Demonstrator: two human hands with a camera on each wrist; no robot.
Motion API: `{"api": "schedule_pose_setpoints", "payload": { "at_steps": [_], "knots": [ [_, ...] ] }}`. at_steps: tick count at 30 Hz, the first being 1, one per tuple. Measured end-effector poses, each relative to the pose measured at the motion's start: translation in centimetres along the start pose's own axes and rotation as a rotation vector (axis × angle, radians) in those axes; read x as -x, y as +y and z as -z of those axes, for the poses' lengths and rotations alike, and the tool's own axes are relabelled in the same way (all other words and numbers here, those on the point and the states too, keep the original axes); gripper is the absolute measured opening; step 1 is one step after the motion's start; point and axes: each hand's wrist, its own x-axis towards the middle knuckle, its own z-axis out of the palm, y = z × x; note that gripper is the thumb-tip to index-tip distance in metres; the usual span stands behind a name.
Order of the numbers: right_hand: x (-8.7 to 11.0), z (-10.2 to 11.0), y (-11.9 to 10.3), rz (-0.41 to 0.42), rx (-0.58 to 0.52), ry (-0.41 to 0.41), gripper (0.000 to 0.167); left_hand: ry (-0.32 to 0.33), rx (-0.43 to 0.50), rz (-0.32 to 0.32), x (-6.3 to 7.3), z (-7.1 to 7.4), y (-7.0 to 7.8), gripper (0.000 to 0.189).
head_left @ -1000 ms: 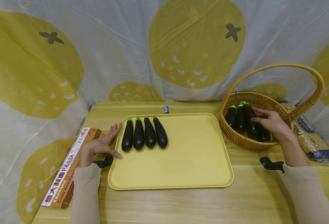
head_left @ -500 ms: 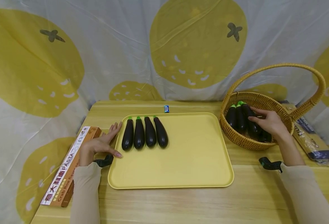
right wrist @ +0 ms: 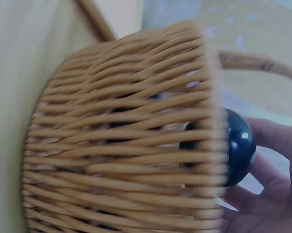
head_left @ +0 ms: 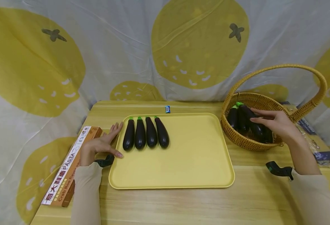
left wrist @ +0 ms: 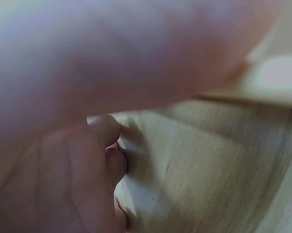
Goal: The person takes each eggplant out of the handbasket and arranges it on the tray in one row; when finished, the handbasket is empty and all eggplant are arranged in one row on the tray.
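In the head view, my right hand [head_left: 278, 123] reaches into the wicker basket [head_left: 238, 140] and grips a dark eggplant [head_left: 250, 117] between thumb and fingers. The right wrist view shows the round end of this eggplant [right wrist: 240, 148] at the basket rim, against the fingers. More eggplants [head_left: 232, 118] lie beside and below it, partly hidden. My left hand [head_left: 103, 145] is spread at the left edge of the yellow tray [head_left: 182, 165], thumb and fingertips at its rim. Several eggplants [head_left: 140, 134] lie in a row on the tray's left part, green stems pointing away.
A long pasta box [head_left: 66, 168] lies left of the left forearm. Behind the tray is a small blue packet [head_left: 167, 109]. A plastic-wrapped package [head_left: 319, 150] lies right of the basket, whose tall handle [head_left: 283, 66] arches above it. A fruit-print cloth [head_left: 120, 56] hangs behind.
The gripped eggplant has tilted, its stem end swinging left over its neighbours. My right wrist has swung to the right. The left hand keeps its place at the tray.
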Motion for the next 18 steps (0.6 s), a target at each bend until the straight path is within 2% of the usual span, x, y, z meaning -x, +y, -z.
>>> {"api": "schedule_pose_setpoints", "payload": {
  "at_steps": [4,9,14,18],
  "knots": [
    [1.5,0.4,-0.9,0.018,0.006,-0.046,0.072,0.004,0.004,0.003,0.0,0.0,0.0,0.144],
    [3.2,0.1,-1.9,0.09,0.031,-0.088,0.059,0.004,-0.01,0.01,-0.1,0.0,0.0,0.144],
    [4.1,-2.0,-4.1,0.147,0.01,-0.113,0.056,0.005,-0.022,0.012,-0.2,-0.1,0.0,0.144],
    [3.5,-5.0,-6.5,0.128,-0.029,-0.13,0.062,0.01,-0.024,0.013,-0.2,-0.2,-0.1,0.144]
  ]
}}
